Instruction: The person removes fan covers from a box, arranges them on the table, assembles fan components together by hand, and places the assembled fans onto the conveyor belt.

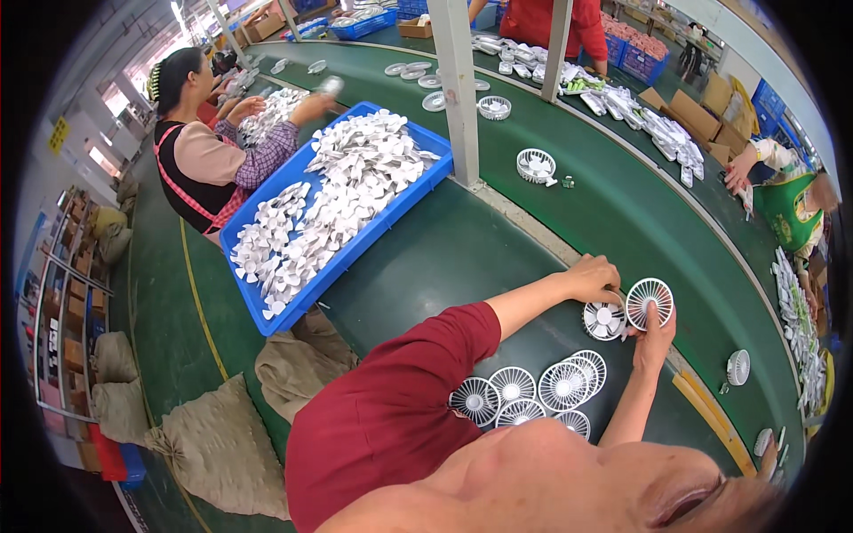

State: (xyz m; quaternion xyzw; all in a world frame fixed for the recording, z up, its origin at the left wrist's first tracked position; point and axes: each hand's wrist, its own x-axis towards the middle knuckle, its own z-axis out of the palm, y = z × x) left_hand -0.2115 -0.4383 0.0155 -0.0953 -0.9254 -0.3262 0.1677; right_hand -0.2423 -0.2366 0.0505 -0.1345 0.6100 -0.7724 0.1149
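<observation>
While hands hold fan parts, loose grilles (533,391) crowd near, blue bin (267,311) left.

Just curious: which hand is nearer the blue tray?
Left. The left hand touches a white fan right of the blue tray; the right hand holds a grille farther right.

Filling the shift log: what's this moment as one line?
left hand: on fan body | right hand: holds round grille | grille pile near

Left hand (593,277) on fan body (604,320), right hand (656,336) holding grille (649,303)
</observation>
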